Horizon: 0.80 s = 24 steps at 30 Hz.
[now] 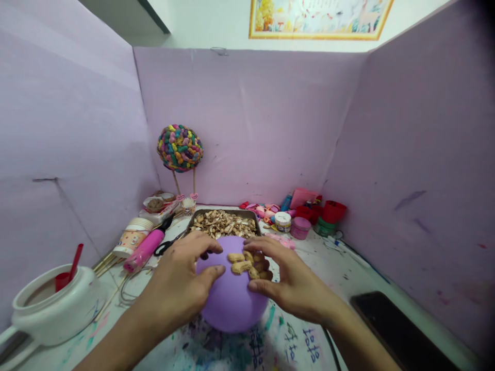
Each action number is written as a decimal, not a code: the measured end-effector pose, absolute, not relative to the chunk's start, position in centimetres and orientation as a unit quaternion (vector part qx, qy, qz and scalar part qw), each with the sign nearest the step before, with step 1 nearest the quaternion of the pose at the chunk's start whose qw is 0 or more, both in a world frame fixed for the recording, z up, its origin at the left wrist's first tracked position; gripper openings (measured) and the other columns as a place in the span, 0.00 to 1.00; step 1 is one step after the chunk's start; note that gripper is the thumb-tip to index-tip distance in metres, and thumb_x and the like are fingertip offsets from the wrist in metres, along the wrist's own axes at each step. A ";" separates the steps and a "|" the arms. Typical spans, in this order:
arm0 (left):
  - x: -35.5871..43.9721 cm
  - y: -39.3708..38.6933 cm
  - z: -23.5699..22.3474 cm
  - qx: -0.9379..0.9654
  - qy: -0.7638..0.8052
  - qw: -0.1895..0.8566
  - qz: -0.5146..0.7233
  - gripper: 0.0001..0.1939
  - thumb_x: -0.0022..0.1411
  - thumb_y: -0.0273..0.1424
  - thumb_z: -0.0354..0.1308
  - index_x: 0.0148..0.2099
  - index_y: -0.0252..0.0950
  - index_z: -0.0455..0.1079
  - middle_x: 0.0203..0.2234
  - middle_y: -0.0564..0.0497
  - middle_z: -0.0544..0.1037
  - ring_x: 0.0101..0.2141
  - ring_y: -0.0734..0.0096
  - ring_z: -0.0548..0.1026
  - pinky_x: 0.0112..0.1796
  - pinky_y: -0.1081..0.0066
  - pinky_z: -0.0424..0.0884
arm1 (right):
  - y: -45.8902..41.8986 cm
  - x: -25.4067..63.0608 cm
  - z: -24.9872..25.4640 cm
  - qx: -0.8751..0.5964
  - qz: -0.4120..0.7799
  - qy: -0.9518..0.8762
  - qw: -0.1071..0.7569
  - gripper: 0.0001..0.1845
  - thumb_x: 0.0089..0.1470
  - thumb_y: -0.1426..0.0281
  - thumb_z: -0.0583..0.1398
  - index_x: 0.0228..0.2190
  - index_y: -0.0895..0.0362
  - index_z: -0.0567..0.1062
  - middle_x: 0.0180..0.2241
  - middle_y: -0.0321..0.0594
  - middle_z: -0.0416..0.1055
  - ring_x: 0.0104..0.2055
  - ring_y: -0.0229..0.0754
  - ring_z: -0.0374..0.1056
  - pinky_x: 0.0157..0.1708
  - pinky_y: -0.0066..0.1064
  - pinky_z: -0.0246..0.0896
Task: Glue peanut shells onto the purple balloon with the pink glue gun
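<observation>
A purple balloon (228,304) sits at the near middle of the table, between my two hands. Several unshelled peanuts (241,267) cling to its upper right side in a small cluster. My left hand (193,268) curves round the balloon's left side, thumb and fingertips resting on it. On the other side, my right hand (284,270) cups the balloon over the peanuts, its thumb just below the cluster. The right fingers partly hide some peanuts. Just behind the balloon, a metal tray (258,224) holds a heap of peanut shells (224,223).
At left are a white pot (58,309) with a red scoop (75,262), paper cups (133,237), a pink bottle (145,250) and black scissors (166,248). A colourful peanut-covered ball (180,148) stands on sticks behind. Small tubs (300,227) stand back right; a phone (398,330) lies near right.
</observation>
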State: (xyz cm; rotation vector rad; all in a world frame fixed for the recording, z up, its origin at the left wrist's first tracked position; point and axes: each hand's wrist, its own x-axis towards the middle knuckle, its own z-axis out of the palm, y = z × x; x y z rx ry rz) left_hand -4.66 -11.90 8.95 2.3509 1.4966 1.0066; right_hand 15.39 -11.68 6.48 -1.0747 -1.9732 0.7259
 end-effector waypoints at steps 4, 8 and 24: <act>-4.0 -11.5 8.3 0.800 0.480 0.141 0.331 0.10 0.48 0.23 0.54 0.34 0.39 0.69 0.31 0.53 0.73 0.34 0.70 0.70 0.35 0.68 0.68 | -11.8 15.2 6.5 -0.428 0.282 -0.773 0.372 0.24 0.41 0.69 0.64 0.43 0.54 0.66 0.45 0.42 0.64 0.46 0.45 0.63 0.45 0.38 0.61; -3.5 -11.7 8.0 0.794 0.481 0.165 0.334 0.11 0.47 0.22 0.54 0.34 0.39 0.68 0.32 0.53 0.72 0.35 0.69 0.70 0.37 0.67 0.67 | -11.7 14.4 6.1 -0.456 0.238 -0.757 0.404 0.17 0.43 0.66 0.63 0.38 0.56 0.69 0.39 0.41 0.66 0.40 0.43 0.64 0.40 0.36 0.61; -3.2 -11.8 8.2 0.781 0.517 0.126 0.325 0.05 0.53 0.29 0.52 0.27 0.36 0.66 0.26 0.53 0.71 0.30 0.69 0.69 0.33 0.67 0.64 | -11.4 14.0 5.7 -0.443 0.303 -0.715 0.448 0.10 0.51 0.70 0.56 0.37 0.55 0.71 0.41 0.42 0.69 0.38 0.41 0.67 0.36 0.33 0.65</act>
